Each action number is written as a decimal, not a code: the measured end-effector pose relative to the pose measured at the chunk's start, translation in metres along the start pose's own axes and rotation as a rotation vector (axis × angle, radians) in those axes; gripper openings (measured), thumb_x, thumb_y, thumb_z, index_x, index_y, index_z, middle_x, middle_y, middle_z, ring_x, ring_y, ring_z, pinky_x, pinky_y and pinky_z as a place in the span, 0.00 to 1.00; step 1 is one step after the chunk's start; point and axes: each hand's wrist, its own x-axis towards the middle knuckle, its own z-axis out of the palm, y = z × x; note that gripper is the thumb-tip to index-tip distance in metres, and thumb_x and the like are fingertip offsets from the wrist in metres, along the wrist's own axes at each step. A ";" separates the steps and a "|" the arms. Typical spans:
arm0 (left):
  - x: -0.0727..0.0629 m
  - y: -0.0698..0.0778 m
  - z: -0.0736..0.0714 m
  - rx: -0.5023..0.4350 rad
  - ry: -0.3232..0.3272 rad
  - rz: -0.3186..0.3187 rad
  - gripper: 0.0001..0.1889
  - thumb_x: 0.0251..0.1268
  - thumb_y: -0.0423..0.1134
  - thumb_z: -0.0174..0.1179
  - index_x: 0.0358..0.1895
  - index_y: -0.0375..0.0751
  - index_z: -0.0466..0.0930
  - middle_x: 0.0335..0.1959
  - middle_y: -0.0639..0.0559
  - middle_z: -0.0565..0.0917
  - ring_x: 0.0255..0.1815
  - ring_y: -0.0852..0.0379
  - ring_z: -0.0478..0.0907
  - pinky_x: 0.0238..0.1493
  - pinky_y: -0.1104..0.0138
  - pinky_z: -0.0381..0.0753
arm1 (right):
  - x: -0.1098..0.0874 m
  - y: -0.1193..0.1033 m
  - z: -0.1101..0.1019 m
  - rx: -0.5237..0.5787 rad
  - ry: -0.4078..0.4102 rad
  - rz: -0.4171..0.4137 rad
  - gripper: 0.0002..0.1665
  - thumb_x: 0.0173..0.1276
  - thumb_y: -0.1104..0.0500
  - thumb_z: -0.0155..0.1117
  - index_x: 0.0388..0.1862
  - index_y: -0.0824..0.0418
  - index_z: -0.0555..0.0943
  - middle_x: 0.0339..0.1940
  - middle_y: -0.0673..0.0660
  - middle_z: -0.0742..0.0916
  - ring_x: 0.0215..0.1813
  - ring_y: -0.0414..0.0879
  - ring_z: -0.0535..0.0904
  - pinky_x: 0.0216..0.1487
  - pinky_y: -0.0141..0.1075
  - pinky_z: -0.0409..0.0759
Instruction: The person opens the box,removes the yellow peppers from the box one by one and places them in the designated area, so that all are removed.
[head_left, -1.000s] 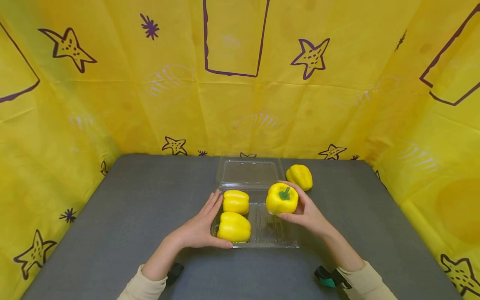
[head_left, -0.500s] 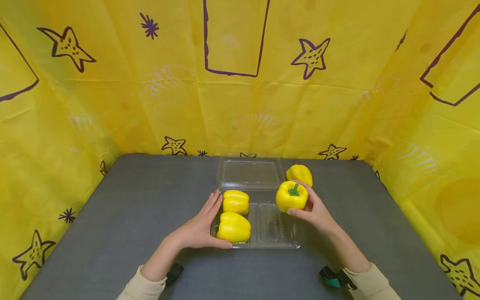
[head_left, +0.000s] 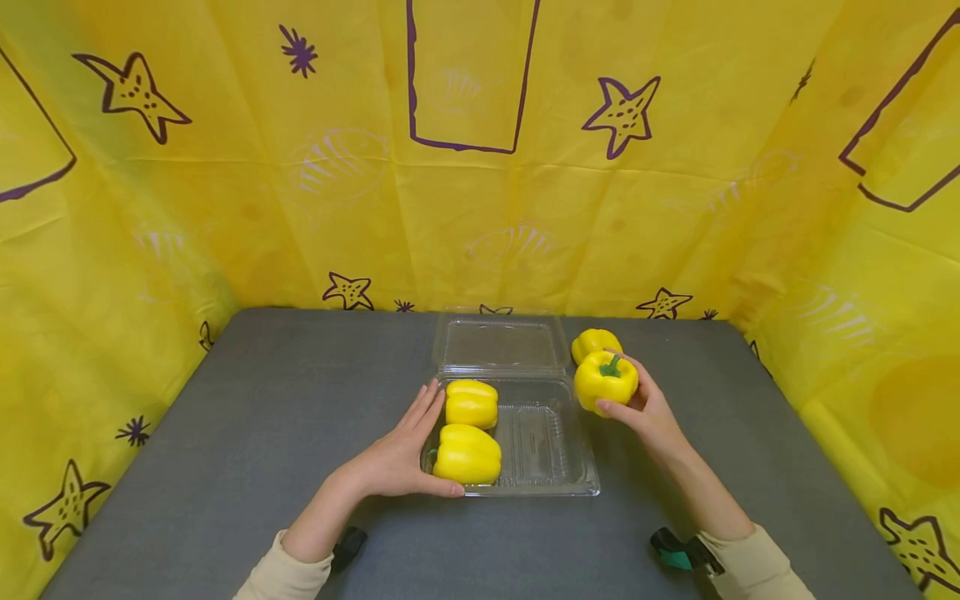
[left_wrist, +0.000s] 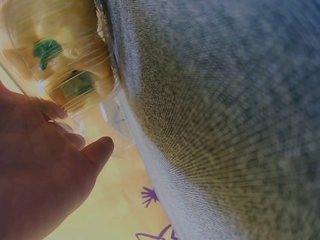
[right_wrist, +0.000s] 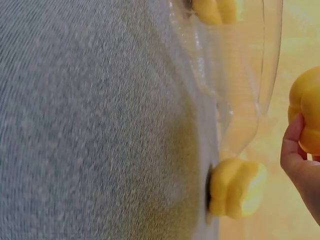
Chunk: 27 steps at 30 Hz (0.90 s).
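You are gripping a pepper (head_left: 602, 387) with your right hand (head_left: 651, 414) just right of the open box (head_left: 551, 450), apparently at a pepper-moving step, your outstretched left hand (head_left: 397, 460) bracing the box's left side, the next move likely calling for clearance from the far pepper (head_left: 592, 342).

We see what looks like a little booth (head_left: 450, 212). Yellow cloth (head_left: 247, 225) hangs at the back and on both sides of a gray table (head_left: 337, 358), and we can see its folds. The cloth has purple starfish (head_left: 621, 118) and pale fish (head_left: 341, 164) on it. We cannot tell if the booth is in a home, a shop or a lab.
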 end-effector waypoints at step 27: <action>0.000 0.000 0.000 0.002 0.003 0.005 0.70 0.41 0.67 0.72 0.79 0.46 0.31 0.79 0.55 0.27 0.78 0.53 0.26 0.70 0.42 0.53 | 0.019 0.011 -0.042 0.022 0.305 0.172 0.42 0.66 0.64 0.66 0.74 0.62 0.56 0.57 0.46 0.71 0.53 0.40 0.70 0.51 0.22 0.73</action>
